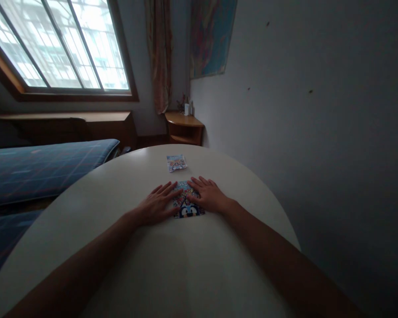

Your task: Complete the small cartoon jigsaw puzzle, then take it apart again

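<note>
A colourful printed paper square [186, 204] lies flat on the round white table [172, 260]. My left hand [157, 204] rests palm down on its left side, fingers stretched out over the paper. My right hand [208, 194] lies flat on its right side, fingers spread and pointing left across the top edge. Both hands press on the paper and hold nothing. A second, smaller printed paper [177, 162] lies further back on the table, apart from both hands.
A bed with a blue checked cover [43, 165] stands to the left of the table. A wooden corner shelf [184, 126] with small items sits at the back under a curtain. A grey wall runs along the right.
</note>
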The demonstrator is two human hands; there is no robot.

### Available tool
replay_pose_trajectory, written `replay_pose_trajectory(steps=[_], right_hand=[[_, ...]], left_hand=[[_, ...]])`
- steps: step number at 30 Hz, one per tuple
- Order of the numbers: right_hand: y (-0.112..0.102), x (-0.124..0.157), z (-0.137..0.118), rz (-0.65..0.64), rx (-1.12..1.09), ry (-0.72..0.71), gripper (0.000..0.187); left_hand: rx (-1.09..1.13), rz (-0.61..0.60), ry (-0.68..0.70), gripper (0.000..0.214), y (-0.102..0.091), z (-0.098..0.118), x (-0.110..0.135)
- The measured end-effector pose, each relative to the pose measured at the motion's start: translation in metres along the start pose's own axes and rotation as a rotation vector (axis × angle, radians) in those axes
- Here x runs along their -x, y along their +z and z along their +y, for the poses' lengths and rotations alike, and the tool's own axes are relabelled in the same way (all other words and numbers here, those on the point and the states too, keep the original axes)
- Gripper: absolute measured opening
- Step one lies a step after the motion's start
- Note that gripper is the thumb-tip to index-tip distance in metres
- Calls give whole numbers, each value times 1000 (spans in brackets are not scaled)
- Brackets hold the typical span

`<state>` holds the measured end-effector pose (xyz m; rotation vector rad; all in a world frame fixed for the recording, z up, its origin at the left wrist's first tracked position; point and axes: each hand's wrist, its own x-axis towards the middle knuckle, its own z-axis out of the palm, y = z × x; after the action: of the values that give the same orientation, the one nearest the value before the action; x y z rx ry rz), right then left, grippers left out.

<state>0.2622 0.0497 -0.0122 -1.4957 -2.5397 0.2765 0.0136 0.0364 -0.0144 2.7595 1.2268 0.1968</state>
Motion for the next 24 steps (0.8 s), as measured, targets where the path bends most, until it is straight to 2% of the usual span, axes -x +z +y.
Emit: replay_pose_trajectory(steps=[3,9,17,24], right_hand=[[-1,-7,3,-23,5,-20,74],[-3,-2,5,64,-34,-96,64],[-14,17,2,28,-91,-212,70],[-5,8,7,168,-188,-234,44]], left_hand=[[3,22,-36,74,2,-3,-4],[18,49,-59,82,4,-3,-6],[29,102,-41,70,5,-1,-4],[63,139,-31,58,7,-2,-4]])
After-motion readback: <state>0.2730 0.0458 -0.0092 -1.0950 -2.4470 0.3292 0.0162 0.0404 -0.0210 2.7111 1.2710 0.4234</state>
